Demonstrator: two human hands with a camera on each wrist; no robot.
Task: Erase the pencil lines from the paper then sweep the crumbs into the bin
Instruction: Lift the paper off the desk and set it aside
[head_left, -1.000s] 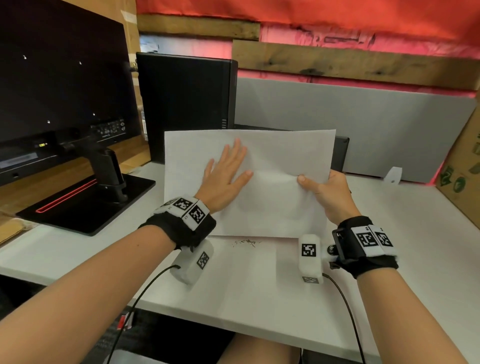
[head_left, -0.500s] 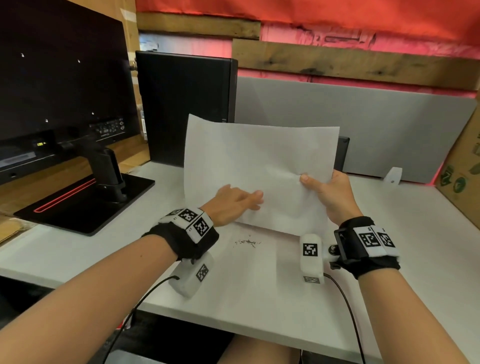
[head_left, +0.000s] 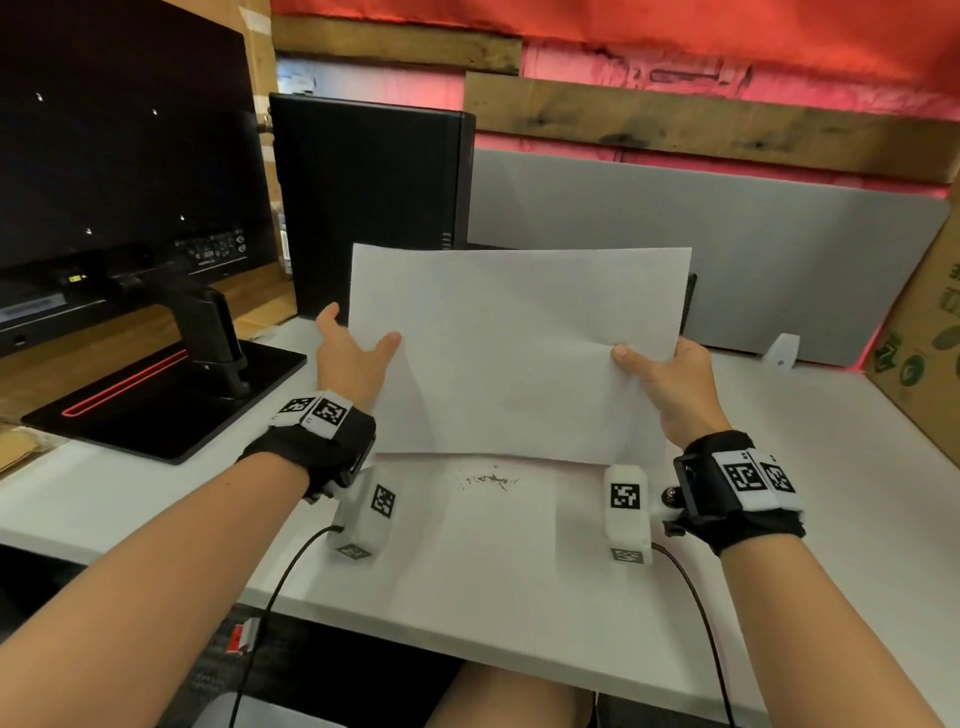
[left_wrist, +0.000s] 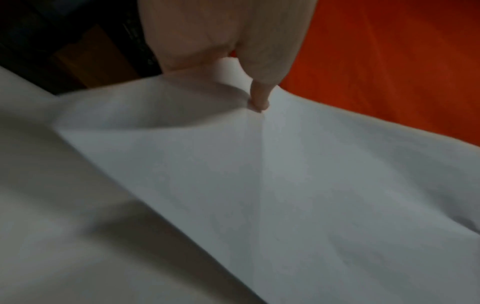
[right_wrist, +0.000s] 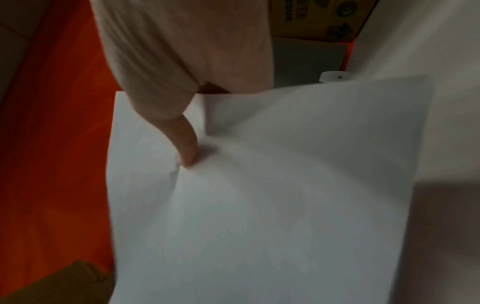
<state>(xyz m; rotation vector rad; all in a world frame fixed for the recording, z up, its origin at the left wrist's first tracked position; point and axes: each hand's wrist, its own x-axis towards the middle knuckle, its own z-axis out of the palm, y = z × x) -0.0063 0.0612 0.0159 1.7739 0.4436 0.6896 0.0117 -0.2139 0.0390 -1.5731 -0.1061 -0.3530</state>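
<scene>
So over on the left there's a dark monitor (head_left: 119, 156) on its stand, then the left hand (head_left: 353, 358) pinching the left edge of the paper (head_left: 514, 353), thumb on the front. The sheet's lifted up off the white tabletop (head_left: 467, 571), tilted, with a little pile of eraser crumbs (head_left: 488, 480) lying just below its bottom edge. The right hand (head_left: 670, 379) pinches the right edge the same way, next to a cardboard box (head_left: 924, 332).

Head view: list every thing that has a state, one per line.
paper: lifted off the desk, tilted, held at both side edges
left hand: pinches the paper's left edge
right hand: pinches the paper's right edge
crumbs: lying on the desk, unswept
monitor: screen dark
</scene>
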